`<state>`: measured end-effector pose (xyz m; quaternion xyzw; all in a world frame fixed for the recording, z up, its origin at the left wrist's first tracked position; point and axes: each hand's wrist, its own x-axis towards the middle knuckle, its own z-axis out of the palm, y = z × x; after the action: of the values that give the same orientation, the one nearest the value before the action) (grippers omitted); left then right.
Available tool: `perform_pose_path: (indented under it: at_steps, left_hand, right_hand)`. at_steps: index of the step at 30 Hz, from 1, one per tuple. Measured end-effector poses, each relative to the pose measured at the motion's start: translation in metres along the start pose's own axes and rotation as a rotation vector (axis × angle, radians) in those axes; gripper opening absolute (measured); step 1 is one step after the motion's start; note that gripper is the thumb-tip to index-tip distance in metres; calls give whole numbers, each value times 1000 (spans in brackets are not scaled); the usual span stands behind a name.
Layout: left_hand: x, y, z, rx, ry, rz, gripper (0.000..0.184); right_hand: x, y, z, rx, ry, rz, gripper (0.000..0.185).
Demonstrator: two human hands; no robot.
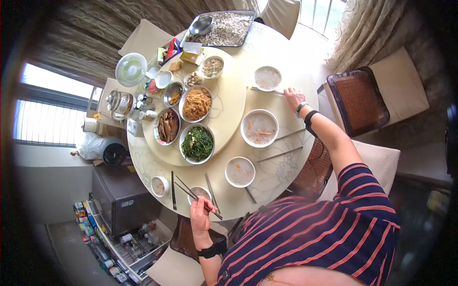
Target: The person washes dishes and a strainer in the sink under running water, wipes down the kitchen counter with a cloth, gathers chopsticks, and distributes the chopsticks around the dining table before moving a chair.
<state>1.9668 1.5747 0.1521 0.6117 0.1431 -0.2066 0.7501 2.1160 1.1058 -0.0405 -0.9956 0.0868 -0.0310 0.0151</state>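
My left hand is closed on a pair of dark chopsticks above a small bowl at the near table edge. Other chopsticks lie just right of that bowl. Across the table, my right hand has its fingers at the end of a pair of chopsticks, below a white bowl of porridge. A larger bowl of porridge and another porridge bowl stand between my hands, with chopsticks beside them. A small white bowl and black chopsticks are left of my left hand.
The round turntable bears leafy greens, shredded food, brown meat pieces and jars. A tray of small pale pieces is at the back. Chairs surround the table; a dark cabinet stands left.
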Motion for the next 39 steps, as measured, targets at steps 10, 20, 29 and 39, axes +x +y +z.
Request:
perform_pose_path:
  at_steps: [10, 20, 29, 39]
  left_hand:
    - [-1, -1, -5, 1, -52, 17, 20]
    - [15, -2, 6, 42, -129, -12, 23]
    - [20, 3, 4, 45, -191, -88, 22]
    - [39, -13, 80, -224, -402, 59, 11]
  right_hand:
    - [-88, -22, -50, 312, -256, -253, 42]
    - [-187, -40, -16, 344, -7, -175, 16]
    - [-182, -60, -18, 411, -15, -89, 11]
    - [-193, -154, -153, 1467, -554, -401, 29]
